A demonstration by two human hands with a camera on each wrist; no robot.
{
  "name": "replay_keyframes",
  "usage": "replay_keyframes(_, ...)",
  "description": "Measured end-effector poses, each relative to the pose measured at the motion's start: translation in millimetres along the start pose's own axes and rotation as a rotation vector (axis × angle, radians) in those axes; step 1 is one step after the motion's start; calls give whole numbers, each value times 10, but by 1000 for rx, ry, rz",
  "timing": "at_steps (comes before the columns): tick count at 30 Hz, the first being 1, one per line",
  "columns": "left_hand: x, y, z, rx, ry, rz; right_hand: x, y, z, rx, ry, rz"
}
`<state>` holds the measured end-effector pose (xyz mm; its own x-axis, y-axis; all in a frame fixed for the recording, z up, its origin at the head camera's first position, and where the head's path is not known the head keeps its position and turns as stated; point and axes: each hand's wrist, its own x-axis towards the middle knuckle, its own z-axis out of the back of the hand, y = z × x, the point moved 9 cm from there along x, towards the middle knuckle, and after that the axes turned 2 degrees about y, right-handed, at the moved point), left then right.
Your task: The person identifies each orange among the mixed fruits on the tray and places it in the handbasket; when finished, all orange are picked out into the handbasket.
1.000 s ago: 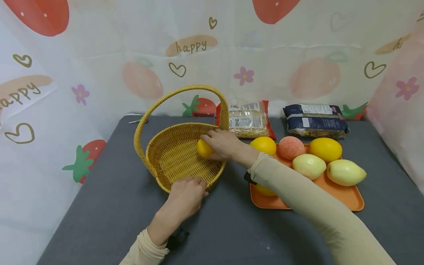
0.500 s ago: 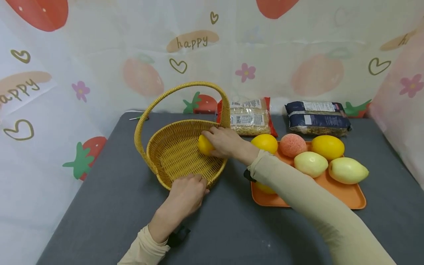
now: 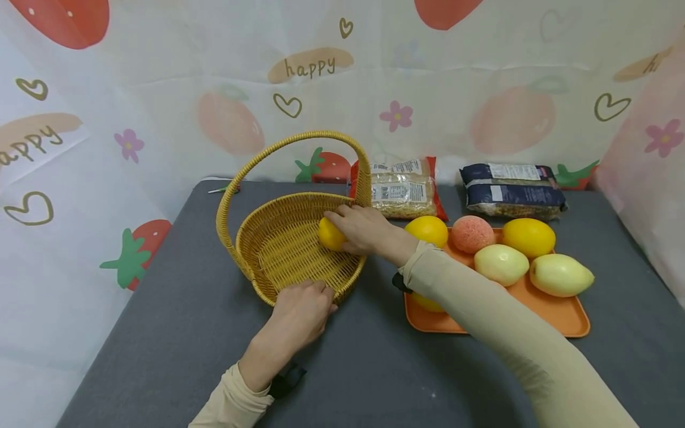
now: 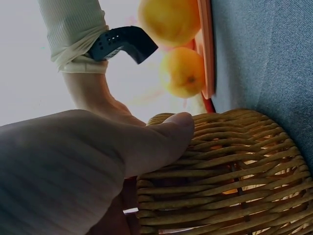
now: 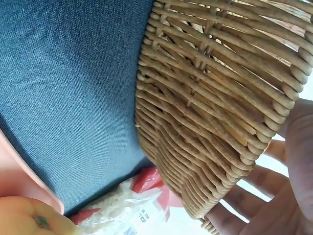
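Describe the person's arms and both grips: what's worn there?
The long, pale beige fabric left sleeve and matching right sleeve have bunched cuffs. Left grip and right grip are ungloved human hands. The black right wristband is dotted with small holes; the black left wrist piece shows too little to detail. No cables show.

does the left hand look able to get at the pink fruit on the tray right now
Probably not easily: the left hand is gripping the near rim of the basket, and the right forearm stretches across between it and the pink fruit.
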<state>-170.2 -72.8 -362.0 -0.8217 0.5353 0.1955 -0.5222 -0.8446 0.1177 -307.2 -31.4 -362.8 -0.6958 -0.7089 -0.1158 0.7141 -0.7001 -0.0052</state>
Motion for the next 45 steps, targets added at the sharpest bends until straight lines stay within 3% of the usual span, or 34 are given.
replay_keyframes(20, -14, -11, -47, -12, 10, 10, -40, 18, -64, 19, 16, -6)
replay_keyframes(28, -27, -17, -36, -11, 0, 7, -115, 64, 53, 38, -28, 40)
replay_keyframes(33, -22, -14, -27, -8, -7, 4, -340, 65, 304, 66, -140, 106)
replay_keyframes(39, -16, -3, -3, -8, -35, 2, -809, -88, 624, 107, -300, 173)
replay_keyframes(42, -20, 6, 12, -14, -48, 2, -1014, -274, 718, 105, -346, 153)
replay_keyframes(45, -21, 9, 19, -22, -42, 6, -1171, -537, 761, 108, -353, 78)
